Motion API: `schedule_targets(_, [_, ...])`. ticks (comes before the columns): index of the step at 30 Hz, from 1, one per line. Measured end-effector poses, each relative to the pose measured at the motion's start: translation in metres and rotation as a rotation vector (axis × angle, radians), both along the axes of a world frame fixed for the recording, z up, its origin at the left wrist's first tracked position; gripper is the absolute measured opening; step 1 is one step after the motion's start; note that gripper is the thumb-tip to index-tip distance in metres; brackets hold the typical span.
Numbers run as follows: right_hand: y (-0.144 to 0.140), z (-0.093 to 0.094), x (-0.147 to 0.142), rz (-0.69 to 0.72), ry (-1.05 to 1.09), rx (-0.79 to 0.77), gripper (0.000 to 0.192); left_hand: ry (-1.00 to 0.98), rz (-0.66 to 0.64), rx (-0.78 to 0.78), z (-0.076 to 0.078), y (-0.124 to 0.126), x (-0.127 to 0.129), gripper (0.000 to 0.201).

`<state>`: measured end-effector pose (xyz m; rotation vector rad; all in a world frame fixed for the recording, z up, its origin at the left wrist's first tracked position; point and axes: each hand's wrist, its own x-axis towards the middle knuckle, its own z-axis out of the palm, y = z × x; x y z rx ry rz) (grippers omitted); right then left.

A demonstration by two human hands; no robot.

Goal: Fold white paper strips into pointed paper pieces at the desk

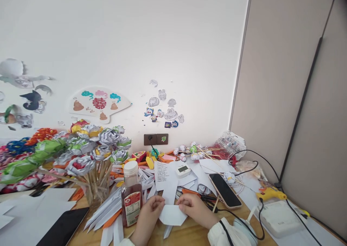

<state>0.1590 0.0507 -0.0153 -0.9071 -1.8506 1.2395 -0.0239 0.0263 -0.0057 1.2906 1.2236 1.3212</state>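
Both hands meet low at the middle of the wooden tabletop [195, 235], each pinching the same folded piece of white paper [171, 215], which lies flat on the wood between them. The left hand [150, 210] has its grip closed on the paper's upper left corner, fingers curled over the edge; the right hand [195, 209], coming out of a white sleeve, has its grip closed on the upper right edge in the same way. Just beside the left hand stands a small clear plastic bottle with a white cap and red label [131, 195], upright and holding a dark liquid (whether it touches the hand cannot be told). Behind the paper lies a white sheet with handwritten lines [165, 177], and near it a small white digital timer [183, 170]. To the right of the right hand, a black smartphone [225, 190] lies screen up at a slant, with a yellow glue gun [269, 194] farther right, well apart from the hands. On the left, a clear glass jar [96, 191] holds a bunch of folded paper flowers on wooden sticks [92, 148], and loose white and orange paper strips [108, 213] fan out between the jar and the bottle.
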Motion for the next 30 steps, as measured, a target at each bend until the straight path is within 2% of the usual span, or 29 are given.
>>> schedule_targets(4, [-0.001,-0.001,-0.001,-0.030,-0.016,0.011,0.011,-0.021,-0.003,0.009,-0.001,0.000,0.001,0.026])
schedule_targets(9, [-0.001,-0.001,-0.002,-0.063,0.004,0.069,0.019,-0.074,-0.102,-0.070,-0.011,0.002,0.003,0.031])
schedule_targets(12, [0.002,-0.002,-0.002,-0.106,0.012,0.097,0.018,-0.079,-0.109,-0.061,-0.013,0.002,0.002,0.030])
schedule_targets(14, [0.003,-0.004,-0.003,-0.114,0.035,0.064,0.015,-0.079,-0.096,-0.026,-0.012,0.003,0.001,0.025])
schedule_targets(18, [0.005,-0.006,-0.003,-0.039,0.071,-0.071,0.020,-0.098,-0.081,0.027,-0.009,0.004,-0.001,0.022])
schedule_targets(21, [0.005,-0.007,-0.004,-0.032,0.062,-0.092,0.021,-0.107,-0.102,-0.002,-0.010,0.005,0.001,0.028])
schedule_targets(26, [0.003,-0.003,-0.005,-0.081,0.103,-0.018,0.021,-0.148,-0.169,-0.109,-0.015,0.004,0.005,0.050])
schedule_targets(30, [0.003,-0.002,-0.005,-0.084,0.137,-0.011,0.019,-0.191,-0.216,-0.129,-0.016,0.006,0.003,0.046])
